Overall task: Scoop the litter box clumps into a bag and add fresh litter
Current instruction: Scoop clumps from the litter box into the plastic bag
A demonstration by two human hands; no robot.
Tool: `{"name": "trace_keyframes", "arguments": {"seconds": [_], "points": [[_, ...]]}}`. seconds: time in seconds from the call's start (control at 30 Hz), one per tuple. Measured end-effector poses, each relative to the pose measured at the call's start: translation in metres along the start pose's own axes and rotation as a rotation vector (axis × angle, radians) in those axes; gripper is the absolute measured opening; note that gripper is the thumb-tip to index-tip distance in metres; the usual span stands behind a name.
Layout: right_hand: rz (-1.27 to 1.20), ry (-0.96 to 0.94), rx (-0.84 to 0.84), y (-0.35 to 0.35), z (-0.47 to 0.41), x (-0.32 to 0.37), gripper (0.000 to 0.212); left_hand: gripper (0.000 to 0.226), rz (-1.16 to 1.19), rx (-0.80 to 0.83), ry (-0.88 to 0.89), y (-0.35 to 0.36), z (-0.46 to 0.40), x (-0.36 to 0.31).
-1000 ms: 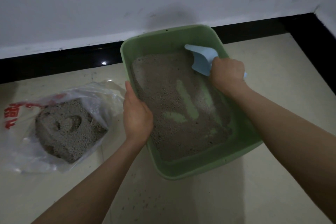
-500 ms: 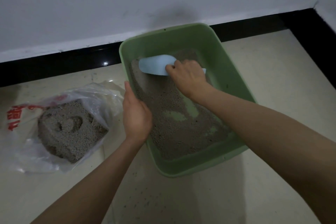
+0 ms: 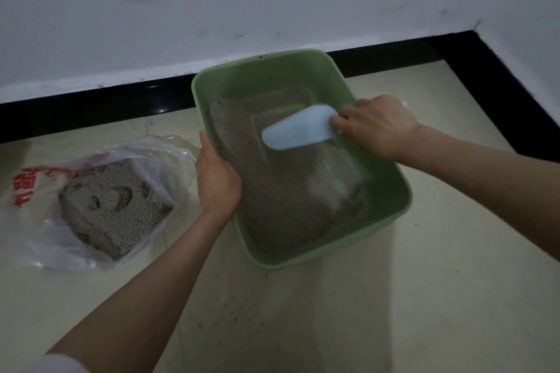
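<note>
Since half a second ago the right hand [image 3: 377,126] has swung the pale blue scoop [image 3: 298,131] from the upper left part of the green litter box [image 3: 391,191] toward its right wall, the scoop's broad end now pointing to the lower left over the middle of the grey litter [image 3: 281,191]. A bare green strip of box floor has opened in the upper part of the litter, while the green streaks near the box's lower right have mostly filled in.

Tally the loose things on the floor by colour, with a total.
Green: 1, the box
Pale blue: 1, the scoop
Clear with red print: 1, the bag
Total: 3
</note>
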State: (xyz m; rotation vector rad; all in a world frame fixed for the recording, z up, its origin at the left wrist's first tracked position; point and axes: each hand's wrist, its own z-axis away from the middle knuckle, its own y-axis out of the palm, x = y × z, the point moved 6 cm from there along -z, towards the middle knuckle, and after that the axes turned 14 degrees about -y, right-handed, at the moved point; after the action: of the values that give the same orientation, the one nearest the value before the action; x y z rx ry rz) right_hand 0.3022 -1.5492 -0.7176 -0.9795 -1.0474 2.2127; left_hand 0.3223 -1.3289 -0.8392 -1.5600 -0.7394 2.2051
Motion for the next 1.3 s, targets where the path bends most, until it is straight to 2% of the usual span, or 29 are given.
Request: {"name": "trace_keyframes", "arguments": {"seconds": [0.17, 0.3, 0.4, 0.6, 0.67, 0.77, 0.87, 1.0, 1.3], "points": [[-0.130, 0.250, 0.030, 0.012, -0.046, -0.005, 0.029, 0.056, 0.020, 0.016, -0.019, 0.000, 0.002, -0.001], [-0.268, 0.227, 0.020, 0.016, -0.089, 0.013, 0.029, 0.058, 0.068, -0.002, 0.016, 0.002, 0.000, 0.002], [-0.561, 0.273, -0.032, 0.023, -0.114, 0.014, 0.027, 0.059, 0.073, -0.002, 0.001, 0.004, -0.003, 0.004], [-1.128, 0.335, 0.039, 0.051, -0.121, 0.029, 0.062, 0.061, 0.042, -0.005, -0.007, 0.005, 0.000, 0.004], [-1.202, 0.361, 0.018, 0.058, -0.120, 0.032, 0.053, 0.060, 0.043, -0.010, -0.011, 0.006, 0.001, 0.005], [-1.120, 0.376, -0.065, 0.057, -0.119, 0.030, 0.040, 0.060, 0.039, -0.017, -0.003, 0.006, 0.001, 0.005], [-0.856, 0.363, -0.147, 0.048, -0.116, 0.032, 0.044, 0.060, 0.037, -0.021, 0.005, 0.006, 0.001, 0.004], [-0.680, 0.254, -0.070, 0.043, -0.118, 0.050, 0.062, 0.060, 0.026, -0.039, 0.015, 0.005, 0.001, 0.004], [-0.597, 0.129, 0.056, 0.039, -0.083, 0.066, 0.074, 0.063, 0.017, -0.036, 0.045, 0.002, 0.000, 0.003]]}}
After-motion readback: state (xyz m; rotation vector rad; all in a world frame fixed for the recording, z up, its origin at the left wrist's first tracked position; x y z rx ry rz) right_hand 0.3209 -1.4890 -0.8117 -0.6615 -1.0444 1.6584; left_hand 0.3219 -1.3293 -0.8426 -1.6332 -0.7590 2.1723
